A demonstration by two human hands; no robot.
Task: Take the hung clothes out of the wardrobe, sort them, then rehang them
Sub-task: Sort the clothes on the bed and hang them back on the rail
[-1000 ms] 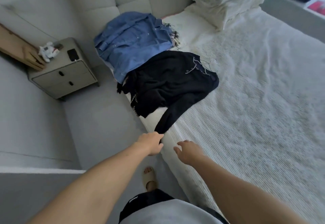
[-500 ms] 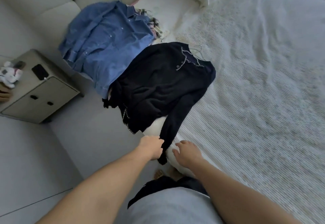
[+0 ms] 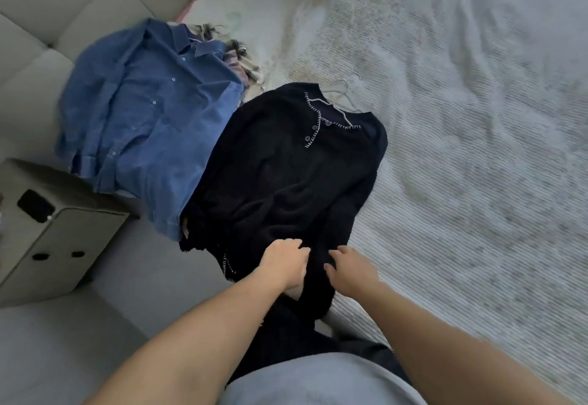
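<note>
Head cam looking down here: black knit cardigan (image 3: 286, 181) with pale blanket stitching along the neckline and front edge is spread flat near the edge of the bed (image 3: 461, 181), its hem hanging over the side toward the person. It's on a thin wire hanger (image 3: 342, 94), hook poking out past the collar onto the bedspread.

Left hand (image 3: 283, 263) is down on the lower front of the cardigan, fingers curled into the knit, so it looks like it's gripping a bit of the fabric. Right hand (image 3: 350, 272) sits just beside it on the dangling sleeve, fingers bent and touching the cloth; honestly can't tell whether it's really pinching it or just resting there. The two hands are close together but not touching.

Just beside the cardigan, toward the headboard (image 3: 63, 0), is a blue denim shirt (image 3: 149, 124), overlapping its edge a little and drooping over the bedside. Some plaid fabric (image 3: 241, 54) peeks out from under the shirt's collar.

Down on the floor to the left is a grey nightstand (image 3: 63, 239) with a dark phone (image 3: 34, 205) lying on top.
</note>
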